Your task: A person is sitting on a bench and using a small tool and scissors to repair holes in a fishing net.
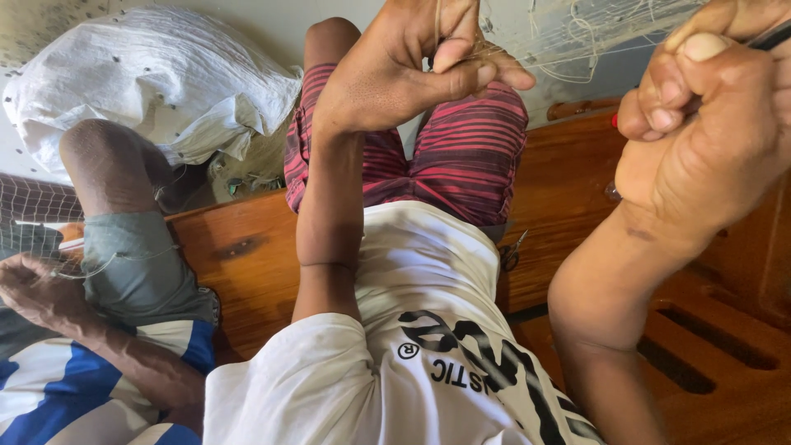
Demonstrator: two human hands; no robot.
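Observation:
My left hand [412,70] is raised over my lap, thumb and fingers pinched on thin pale net threads [461,37]. My right hand [709,124] is up at the right edge, closed in a fist around a thin dark tool [774,37] that sticks out past my fingers. A fine, nearly clear fishing net [577,33] hangs behind both hands. Below them are my red striped shorts [470,156] and white printed shirt [428,280]. I sit on a wooden bench [247,255].
Another person sits close on my left in grey shorts [136,264] and a blue and white shirt, one hand [33,288] holding net strands. A stuffed white sack [148,82] lies behind that person's knee. Small scissors [511,251] rest on the bench by my hip.

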